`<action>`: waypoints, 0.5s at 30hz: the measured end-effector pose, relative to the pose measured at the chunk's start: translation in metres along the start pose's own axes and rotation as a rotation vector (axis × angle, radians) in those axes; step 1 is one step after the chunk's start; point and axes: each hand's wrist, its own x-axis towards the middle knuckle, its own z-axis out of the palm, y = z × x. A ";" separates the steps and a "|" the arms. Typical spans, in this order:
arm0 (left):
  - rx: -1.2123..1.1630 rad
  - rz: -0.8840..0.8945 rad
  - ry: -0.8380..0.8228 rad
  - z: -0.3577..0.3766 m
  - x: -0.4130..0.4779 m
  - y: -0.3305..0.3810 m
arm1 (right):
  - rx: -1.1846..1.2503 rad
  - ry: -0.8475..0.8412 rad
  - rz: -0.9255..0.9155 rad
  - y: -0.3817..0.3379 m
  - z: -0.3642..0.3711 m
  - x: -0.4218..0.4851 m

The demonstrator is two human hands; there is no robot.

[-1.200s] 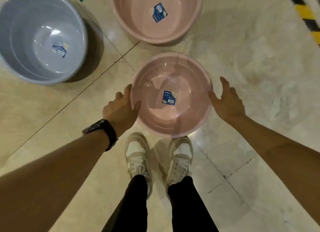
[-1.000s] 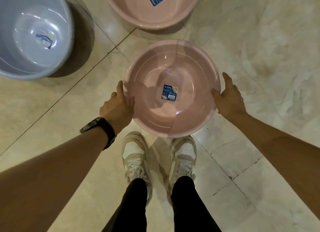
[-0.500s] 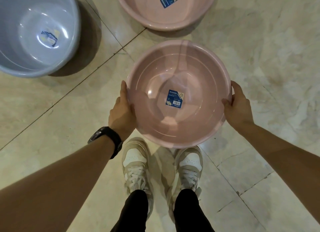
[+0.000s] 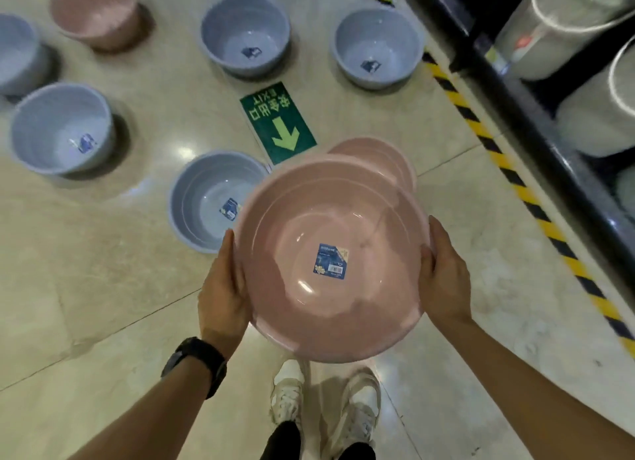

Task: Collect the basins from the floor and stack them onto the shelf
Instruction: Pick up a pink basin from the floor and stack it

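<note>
I hold a pink basin (image 4: 326, 225) with a blue label inside, lifted off the floor above my shoes. My left hand (image 4: 223, 287) grips its left rim and my right hand (image 4: 445, 277) grips its right rim. Partly hidden behind it, a second pink basin (image 4: 381, 157) rests on the floor. A grey-blue basin (image 4: 202, 198) sits just left of the held one. Several more grey-blue basins (image 4: 245, 35) and one pink basin (image 4: 96, 12) are spread over the floor farther off. The dark shelf (image 4: 536, 126) runs along the right side.
Pale round containers (image 4: 563, 26) fill the shelf at upper right. A yellow-black striped line (image 4: 508, 174) marks the floor along the shelf. A green exit arrow sticker (image 4: 278, 122) lies on the tiles ahead. My shoes (image 4: 288, 391) stand below the basin.
Both hands closed on the pink basin's rim and raised it off the floor. My view has tilted up, bringing more basins and the shelf into sight.
</note>
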 end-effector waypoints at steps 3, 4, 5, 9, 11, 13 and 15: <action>-0.031 0.071 0.130 -0.066 0.012 0.035 | 0.000 -0.017 -0.102 -0.084 -0.027 0.015; -0.030 0.088 0.161 -0.087 0.019 0.044 | -0.014 -0.022 -0.125 -0.111 -0.031 0.021; -0.031 0.095 0.185 -0.108 0.027 0.050 | -0.025 -0.023 -0.146 -0.136 -0.032 0.026; -0.045 0.052 0.237 -0.169 0.076 0.051 | -0.027 -0.024 -0.208 -0.215 -0.011 0.045; -0.027 0.037 0.219 -0.189 0.105 0.038 | -0.039 -0.023 -0.191 -0.238 0.012 0.056; -0.027 0.057 0.209 -0.204 0.135 0.019 | -0.036 -0.013 -0.184 -0.255 0.043 0.065; -0.009 0.038 0.213 -0.214 0.163 -0.004 | -0.046 -0.023 -0.166 -0.264 0.080 0.076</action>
